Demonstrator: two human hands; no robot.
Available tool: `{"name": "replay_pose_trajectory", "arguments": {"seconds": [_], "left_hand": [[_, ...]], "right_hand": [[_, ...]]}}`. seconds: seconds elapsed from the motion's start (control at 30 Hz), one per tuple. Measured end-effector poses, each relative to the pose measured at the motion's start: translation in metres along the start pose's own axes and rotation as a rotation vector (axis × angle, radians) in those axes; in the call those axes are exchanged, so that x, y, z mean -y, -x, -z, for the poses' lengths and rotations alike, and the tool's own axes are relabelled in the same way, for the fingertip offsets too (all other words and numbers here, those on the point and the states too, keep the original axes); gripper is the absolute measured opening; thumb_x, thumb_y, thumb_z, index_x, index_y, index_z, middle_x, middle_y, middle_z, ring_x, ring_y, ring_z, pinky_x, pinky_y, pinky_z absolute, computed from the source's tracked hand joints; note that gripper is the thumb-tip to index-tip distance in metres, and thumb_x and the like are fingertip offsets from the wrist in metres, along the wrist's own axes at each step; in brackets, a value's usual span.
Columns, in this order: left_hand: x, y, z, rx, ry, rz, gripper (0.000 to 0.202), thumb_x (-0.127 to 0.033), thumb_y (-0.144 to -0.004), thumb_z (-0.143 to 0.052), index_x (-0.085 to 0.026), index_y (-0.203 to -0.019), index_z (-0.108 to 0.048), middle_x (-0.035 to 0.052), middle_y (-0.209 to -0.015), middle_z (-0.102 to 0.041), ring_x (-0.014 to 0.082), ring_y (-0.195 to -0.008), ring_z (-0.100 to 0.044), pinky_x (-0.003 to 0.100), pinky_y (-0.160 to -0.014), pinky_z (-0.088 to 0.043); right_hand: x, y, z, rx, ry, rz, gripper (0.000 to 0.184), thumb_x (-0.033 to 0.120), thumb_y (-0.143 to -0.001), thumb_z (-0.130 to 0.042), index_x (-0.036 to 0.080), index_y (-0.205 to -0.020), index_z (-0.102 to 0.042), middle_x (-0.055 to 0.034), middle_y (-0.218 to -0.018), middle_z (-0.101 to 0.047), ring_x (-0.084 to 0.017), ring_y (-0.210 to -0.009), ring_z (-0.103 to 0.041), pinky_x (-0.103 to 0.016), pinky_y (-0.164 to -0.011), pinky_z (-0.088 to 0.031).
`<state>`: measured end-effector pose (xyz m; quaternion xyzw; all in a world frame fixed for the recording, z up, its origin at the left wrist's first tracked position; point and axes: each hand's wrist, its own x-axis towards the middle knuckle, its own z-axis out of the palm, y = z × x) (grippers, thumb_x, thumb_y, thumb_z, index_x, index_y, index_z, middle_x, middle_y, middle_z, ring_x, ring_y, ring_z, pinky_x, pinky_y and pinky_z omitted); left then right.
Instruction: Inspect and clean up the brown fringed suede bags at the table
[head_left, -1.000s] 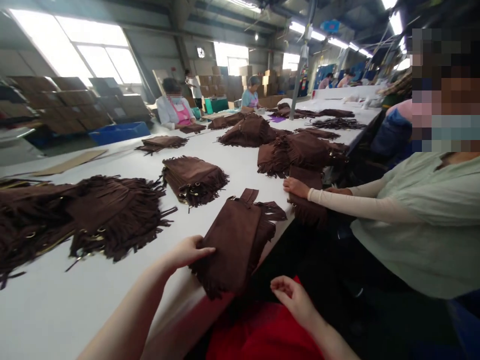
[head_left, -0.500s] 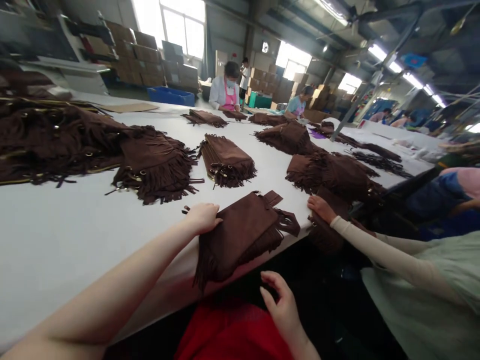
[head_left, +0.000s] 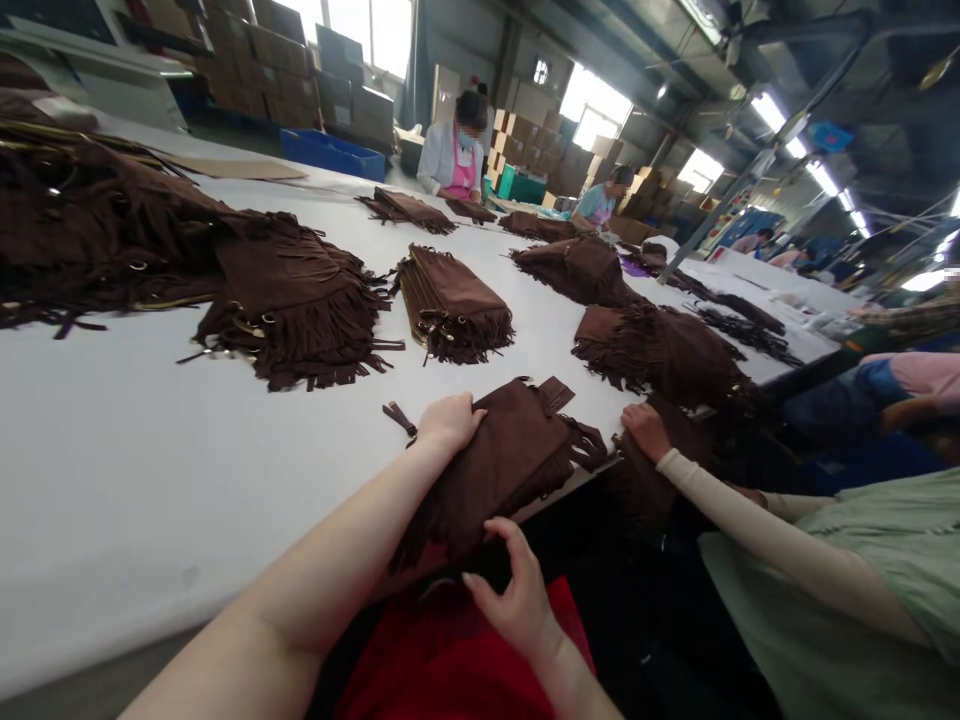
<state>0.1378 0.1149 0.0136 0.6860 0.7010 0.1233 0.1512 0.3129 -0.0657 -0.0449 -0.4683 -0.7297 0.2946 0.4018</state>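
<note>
A brown suede fringed bag lies at the near edge of the white table, its fringe hanging over the edge. My left hand rests on the bag's far left corner, fingers curled over the edge and gripping it. My right hand is below the table edge, fingers curled up and touching the bag's hanging fringe. A small brown strap piece lies just left of my left hand.
Several stacks of fringed brown bags cover the table, with a big heap at the left. A neighbour's hand on the right rests on another bag. Other workers and cardboard boxes stand at the far side.
My right hand has risen from my lap to the bag's fringe at the table edge. My left hand shifted slightly along the bag's corner. The view has swung left and down.
</note>
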Motion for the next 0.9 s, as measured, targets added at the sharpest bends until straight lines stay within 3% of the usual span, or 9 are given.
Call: {"name": "replay_pose_trajectory", "arguments": {"seconds": [0.17, 0.3, 0.4, 0.5, 0.6, 0.7, 0.77, 0.83, 0.9], "left_hand": [[0.004, -0.001, -0.001, -0.002, 0.017, -0.008, 0.042, -0.054, -0.091, -0.041, -0.019, -0.102, -0.063, 0.0129, -0.100, -0.070, 0.0273, -0.097, -0.065, 0.036, -0.080, -0.048], [0.005, -0.004, -0.002, 0.002, 0.039, -0.008, 0.043, -0.055, -0.091, -0.043, -0.019, -0.101, -0.063, 0.0126, -0.101, -0.070, 0.0269, -0.096, -0.065, 0.035, -0.080, -0.048], [0.006, -0.004, 0.000, 0.011, 0.137, 0.020, 0.041, -0.055, -0.088, -0.046, -0.019, -0.096, -0.065, 0.0118, -0.099, -0.071, 0.0267, -0.094, -0.065, 0.034, -0.078, -0.047], [0.009, 0.000, 0.004, 0.065, 0.360, 0.091, 0.041, -0.054, -0.088, -0.046, -0.019, -0.088, -0.066, 0.0093, -0.093, -0.072, 0.0242, -0.089, -0.066, 0.031, -0.076, -0.047], [0.011, 0.005, 0.006, 0.071, 0.485, 0.131, 0.040, -0.052, -0.089, -0.044, -0.019, -0.085, -0.066, 0.0077, -0.090, -0.072, 0.0224, -0.086, -0.066, 0.030, -0.074, -0.046], [0.010, 0.006, 0.008, 0.035, 0.410, 0.117, 0.039, -0.052, -0.088, -0.042, -0.020, -0.085, -0.064, 0.0081, -0.090, -0.072, 0.0241, -0.087, -0.066, 0.032, -0.075, -0.046], [0.009, 0.008, 0.009, 0.032, 0.320, 0.076, 0.040, -0.052, -0.088, -0.039, -0.021, -0.084, -0.063, 0.0088, -0.091, -0.072, 0.0262, -0.089, -0.066, 0.033, -0.076, -0.047], [0.008, 0.009, 0.007, 0.046, 0.236, 0.032, 0.041, -0.053, -0.087, -0.037, -0.021, -0.081, -0.062, 0.0101, -0.088, -0.071, 0.0289, -0.087, -0.066, 0.036, -0.076, -0.047], [0.009, 0.006, 0.000, 0.051, 0.225, 0.022, 0.040, -0.054, -0.084, -0.039, -0.022, -0.077, -0.062, 0.0105, -0.076, -0.070, 0.0318, -0.079, -0.066, 0.039, -0.072, -0.049]], "right_hand": [[-0.015, 0.009, -0.023, -0.099, -0.190, -0.137, 0.042, 0.030, -0.078, -0.070, 0.021, -0.115, -0.052, -0.0083, -0.111, -0.060, -0.023, -0.102, -0.061, -0.035, -0.092, -0.053], [-0.023, 0.024, -0.043, -0.174, -0.101, -0.162, 0.064, 0.042, -0.071, -0.077, 0.019, -0.125, -0.052, -0.0153, -0.131, -0.052, -0.033, -0.124, -0.050, -0.047, -0.105, -0.045], [-0.012, 0.021, -0.042, -0.074, -0.131, -0.137, 0.069, 0.045, -0.069, -0.079, 0.018, -0.127, -0.054, -0.0157, -0.131, -0.055, -0.035, -0.124, -0.051, -0.049, -0.108, -0.041], [0.009, 0.006, -0.032, 0.069, -0.357, -0.147, 0.055, 0.046, -0.078, -0.071, 0.018, -0.124, -0.057, -0.0127, -0.121, -0.064, -0.030, -0.112, -0.060, -0.043, -0.101, -0.048], [0.026, -0.004, -0.023, 0.083, -0.489, -0.205, 0.048, 0.049, -0.086, -0.062, 0.017, -0.122, -0.060, -0.0120, -0.117, -0.068, -0.028, -0.108, -0.064, -0.041, -0.096, -0.051], [0.033, -0.009, -0.017, 0.099, -0.472, -0.216, 0.046, 0.051, -0.092, -0.053, 0.019, -0.123, -0.063, -0.0100, -0.121, -0.068, -0.028, -0.113, -0.062, -0.042, -0.100, -0.049], [0.028, -0.015, -0.006, 0.114, -0.419, -0.188, 0.046, 0.056, -0.090, -0.051, 0.025, -0.121, -0.065, -0.0035, -0.118, -0.070, -0.027, -0.114, -0.063, -0.043, -0.097, -0.051], [0.014, -0.031, 0.021, 0.076, -0.328, -0.152, 0.045, 0.065, -0.080, -0.058, 0.036, -0.113, -0.068, 0.0058, -0.110, -0.073, -0.026, -0.113, -0.063, -0.044, -0.090, -0.055], [-0.005, -0.055, 0.074, -0.037, -0.214, -0.134, 0.045, 0.071, -0.069, -0.065, 0.043, -0.105, -0.068, 0.0122, -0.104, -0.073, -0.025, -0.113, -0.063, -0.046, -0.086, -0.056]]}}
